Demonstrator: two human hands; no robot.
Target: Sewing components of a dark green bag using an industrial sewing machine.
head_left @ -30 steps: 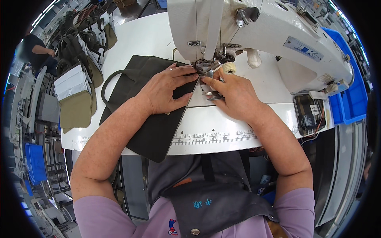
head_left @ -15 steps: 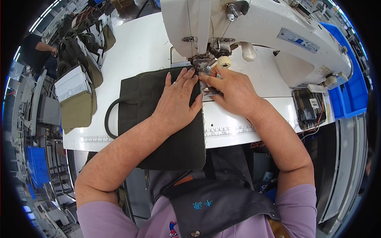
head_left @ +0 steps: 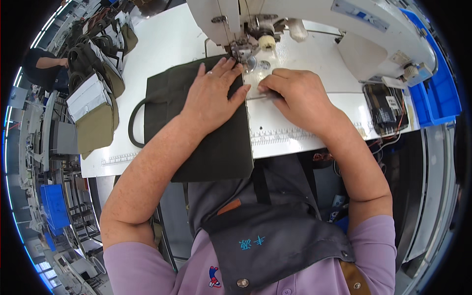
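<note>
A dark green fabric bag panel [head_left: 216, 128] lies on the white machine table, its far right corner at the sewing machine's presser foot [head_left: 242, 51]. A loop handle [head_left: 135, 125] sticks out from its left side. My left hand [head_left: 211, 93] rests palm down on the panel, fingers stretched toward the presser foot. Right of the panel's raw edge, my right hand [head_left: 300, 98] is closed, thumb and fingers pinched together just above the table. Something small and dark seems to be at its fingertips, too blurred to name.
The white sewing machine [head_left: 305, 29] arches over the far side. Several green bag pieces with handles [head_left: 93, 108] are stacked at the left. A blue bin [head_left: 437, 98] and a dark patterned pouch [head_left: 383, 110] sit at the right. A person [head_left: 46, 66] stands at the far left.
My right hand has drawn back from beside the presser foot, toward me and to the right. My left hand stays flat on the panel. The whole view has shifted slightly.
</note>
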